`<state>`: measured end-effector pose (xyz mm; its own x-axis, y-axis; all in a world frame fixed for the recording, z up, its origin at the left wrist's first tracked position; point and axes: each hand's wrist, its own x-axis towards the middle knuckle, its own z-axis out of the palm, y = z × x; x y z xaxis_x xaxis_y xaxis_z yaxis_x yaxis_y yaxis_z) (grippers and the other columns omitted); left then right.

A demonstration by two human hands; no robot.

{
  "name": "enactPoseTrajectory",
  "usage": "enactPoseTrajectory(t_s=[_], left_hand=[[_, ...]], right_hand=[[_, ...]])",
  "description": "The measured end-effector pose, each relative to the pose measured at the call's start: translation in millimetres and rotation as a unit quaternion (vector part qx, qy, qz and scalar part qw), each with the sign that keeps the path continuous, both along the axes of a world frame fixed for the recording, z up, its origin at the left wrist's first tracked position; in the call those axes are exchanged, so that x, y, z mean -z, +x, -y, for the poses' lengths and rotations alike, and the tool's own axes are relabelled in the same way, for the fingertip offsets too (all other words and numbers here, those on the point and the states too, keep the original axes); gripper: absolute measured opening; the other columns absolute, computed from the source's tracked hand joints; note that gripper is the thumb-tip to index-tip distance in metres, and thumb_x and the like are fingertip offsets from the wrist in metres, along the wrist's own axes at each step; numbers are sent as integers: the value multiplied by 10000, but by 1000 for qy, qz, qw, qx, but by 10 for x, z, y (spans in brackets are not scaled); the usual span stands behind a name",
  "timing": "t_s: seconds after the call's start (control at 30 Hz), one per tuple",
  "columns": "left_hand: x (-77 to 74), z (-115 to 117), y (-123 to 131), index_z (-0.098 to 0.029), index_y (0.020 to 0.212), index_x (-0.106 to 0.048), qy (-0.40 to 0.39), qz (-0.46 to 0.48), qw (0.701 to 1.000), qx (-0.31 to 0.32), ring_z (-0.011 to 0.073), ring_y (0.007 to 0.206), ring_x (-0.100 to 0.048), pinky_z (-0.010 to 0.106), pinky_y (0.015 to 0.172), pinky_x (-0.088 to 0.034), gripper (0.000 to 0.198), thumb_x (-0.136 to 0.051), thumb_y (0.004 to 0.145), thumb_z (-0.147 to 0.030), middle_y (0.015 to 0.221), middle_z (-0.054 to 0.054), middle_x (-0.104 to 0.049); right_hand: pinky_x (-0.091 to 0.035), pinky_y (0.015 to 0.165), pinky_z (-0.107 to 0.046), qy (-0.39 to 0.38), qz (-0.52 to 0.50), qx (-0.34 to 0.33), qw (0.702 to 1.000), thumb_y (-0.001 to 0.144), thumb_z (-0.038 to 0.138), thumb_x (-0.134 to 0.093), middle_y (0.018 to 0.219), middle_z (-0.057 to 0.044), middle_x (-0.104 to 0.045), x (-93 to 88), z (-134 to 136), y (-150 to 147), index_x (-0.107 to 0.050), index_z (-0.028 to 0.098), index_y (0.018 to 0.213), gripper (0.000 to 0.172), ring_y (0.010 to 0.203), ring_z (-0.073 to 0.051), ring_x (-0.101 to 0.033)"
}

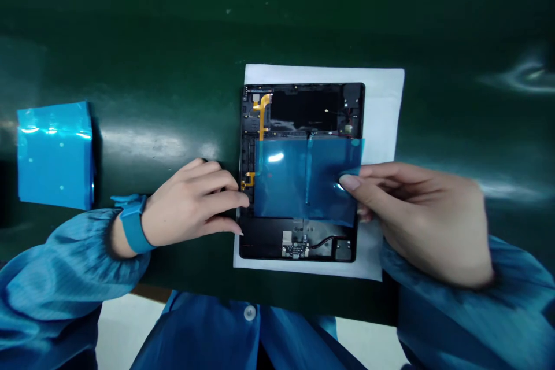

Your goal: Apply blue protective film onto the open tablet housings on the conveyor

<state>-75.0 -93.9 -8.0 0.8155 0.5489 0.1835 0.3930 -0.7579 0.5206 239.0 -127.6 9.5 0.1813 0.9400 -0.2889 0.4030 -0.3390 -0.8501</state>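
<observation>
An opened black tablet housing (266,240) lies in front of me, its orange ribbon cable (262,115) and small circuit board (295,247) exposed. Over its middle is a translucent blue film sheet (286,185), with inner parts showing through. My right hand (416,208) pinches the film's right edge between thumb and fingers. My left hand (199,199) rests at the housing's left edge, fingers apart and fingertips touching the rim; it holds nothing.
Beneath the housing lies a white sheet (381,110) on the dark green table (173,69). A stack of shiny blue film sheets (55,162) sits at the far left. The table's front edge runs close to my body.
</observation>
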Motion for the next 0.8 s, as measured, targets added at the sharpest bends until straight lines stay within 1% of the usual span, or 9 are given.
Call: enactPoseTrajectory(t_s=[0.17, 0.27, 0.37, 0.43, 0.53, 0.63, 0.7, 0.73, 0.8], left_hand=[[-71, -15, 0, -195, 1232, -684, 8, -1, 1000, -17, 185, 875, -641, 319, 767, -497, 432, -585, 1024, -560, 997, 65, -719], [-162, -44, 124, -205, 1225, -723, 91, -51, 994, -31, 183, 805, -598, 326, 696, -443, 320, -540, 1067, -415, 929, 59, -683], [-203, -86, 411, -218, 1188, -758, 177, -124, 976, -18, 215, 804, -561, 352, 669, -373, 291, -504, 1058, -275, 879, 61, -641], [-185, -108, 669, -222, 1224, -748, 196, -149, 969, -8, 232, 837, -561, 363, 697, -372, 313, -511, 1021, -195, 903, 73, -633], [-138, -124, 1048, -227, 1315, -702, 184, -158, 970, 0, 246, 939, -590, 371, 773, -394, 405, -497, 986, -110, 1008, 106, -648], [-126, -156, 1235, -228, 1353, -679, 147, -164, 975, 14, 265, 1040, -607, 386, 845, -422, 441, -477, 986, -90, 1092, 130, -659], [-131, -205, 1168, -215, 1389, -652, 108, -161, 981, -2, 283, 1090, -612, 411, 901, -449, 460, -498, 971, -103, 1162, 142, -665], [-131, -236, 1076, -203, 1415, -629, 91, -151, 984, -27, 299, 1130, -610, 435, 940, -461, 464, -520, 968, -141, 1221, 152, -660], [-117, -298, 817, -176, 1496, -548, 60, -122, 987, -90, 349, 1271, -569, 504, 1052, -457, 544, -587, 975, -327, 1398, 184, -605]], right_hand=[[-489, 417, -248, 22, -46, 19, 999, 777, 360, -867, 583, 39, -655, 38, 9, -8, -747, 191, 950, 271, 425, -110, -550], [-393, 363, -238, 87, -83, 73, 990, 819, 333, -810, 519, 56, -596, 116, -19, 32, -681, 192, 876, 200, 377, -98, -489], [-328, 336, -234, 127, -97, 116, 980, 794, 318, -775, 501, 57, -569, 199, -93, 99, -631, 201, 781, 187, 355, -90, -453], [-310, 320, -232, 127, -108, 122, 978, 773, 344, -766, 518, 54, -575, 248, -147, 137, -622, 206, 763, 200, 353, -92, -452], [-320, 326, -222, 117, -112, 108, 981, 766, 380, -761, 536, 60, -575, 317, -202, 172, -618, 215, 774, 219, 362, -91, -456], [-334, 341, -223, 120, -99, 95, 983, 790, 399, -751, 546, 62, -570, 356, -208, 192, -616, 218, 785, 226, 366, -93, -454], [-376, 371, -238, 147, -59, 65, 985, 841, 410, -720, 590, 43, -616, 333, -177, 182, -652, 213, 821, 210, 385, -101, -482], [-428, 412, -251, 170, -20, 26, 985, 871, 413, -704, 657, 19, -676, 303, -150, 164, -686, 209, 863, 205, 421, -108, -527], [-551, 575, -288, 231, 87, -117, 962, 934, 421, -666, 936, -47, -796, 221, -87, 102, -755, 209, 1011, 243, 598, -142, -675]])
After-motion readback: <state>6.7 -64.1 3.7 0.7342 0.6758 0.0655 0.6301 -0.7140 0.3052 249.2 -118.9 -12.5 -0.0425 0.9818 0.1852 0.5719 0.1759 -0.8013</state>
